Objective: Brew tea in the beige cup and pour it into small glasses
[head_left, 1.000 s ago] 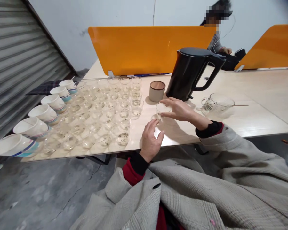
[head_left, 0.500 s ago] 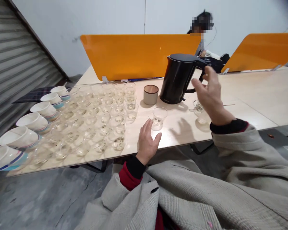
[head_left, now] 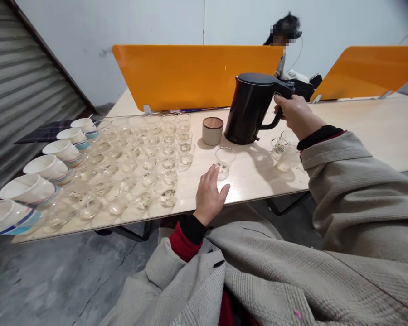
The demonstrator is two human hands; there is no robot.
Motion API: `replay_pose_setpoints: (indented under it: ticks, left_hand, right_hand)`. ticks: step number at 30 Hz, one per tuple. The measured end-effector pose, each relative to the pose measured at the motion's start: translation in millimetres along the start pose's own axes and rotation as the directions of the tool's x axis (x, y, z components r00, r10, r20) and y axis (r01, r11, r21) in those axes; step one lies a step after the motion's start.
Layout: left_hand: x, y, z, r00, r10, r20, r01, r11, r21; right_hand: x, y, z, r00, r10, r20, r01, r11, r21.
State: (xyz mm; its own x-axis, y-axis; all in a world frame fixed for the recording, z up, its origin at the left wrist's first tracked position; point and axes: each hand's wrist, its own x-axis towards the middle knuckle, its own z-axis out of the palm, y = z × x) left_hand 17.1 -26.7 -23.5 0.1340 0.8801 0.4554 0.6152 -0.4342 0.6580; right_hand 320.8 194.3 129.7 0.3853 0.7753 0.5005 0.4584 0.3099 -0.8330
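Note:
A black electric kettle (head_left: pixel 248 108) stands upright on the table with its lid down. The fingers of my right hand (head_left: pixel 294 113) are wrapped round the upper part of its handle. My left hand (head_left: pixel 211 192) lies open by the front edge, fingers outstretched beside a clear glass cup (head_left: pixel 225 158) with some dark bits at its bottom. Whether the fingertips touch this cup I cannot tell. Left of the kettle sits a grey cup with a brown inside (head_left: pixel 212 132). Below my right wrist are clear glass vessels (head_left: pixel 285 154), partly covered by the sleeve.
Rows of clear cups (head_left: pixel 143 170) with dark bits in them fill the left of the table (head_left: pixel 197 203). White paper cups (head_left: pixel 46 166) line the left edge. Orange dividers (head_left: pixel 190 79) run along the back, with a person (head_left: pixel 287 29) behind them.
My right hand has moved from open beside the kettle to closed round its handle. The left hand stays by the glass cup. The view has shifted slightly.

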Motion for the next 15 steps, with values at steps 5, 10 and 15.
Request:
replay_pose_setpoints:
  ticks: [5,10,15]
  left_hand:
    - [-0.5,1.1,-0.5,1.000,0.004,-0.027,-0.005,1.000,-0.006]
    - [0.8,2.8,-2.5,1.000,0.004,-0.018,-0.004,1.000,-0.011]
    - [0.8,1.8,-1.1,1.000,-0.007,-0.026,0.007,1.000,-0.011]
  right_hand:
    - [-21.2,-10.5,13.8,0.983,0.184,0.018,-0.185,0.979,0.091]
    - [-46.8,-23.7,21.3,0.978,0.146,-0.152,-0.108,0.967,0.232]
    - [-58.1,-38.3,5.5,0.977,0.068,-0.201,-0.012,0.963,0.269]
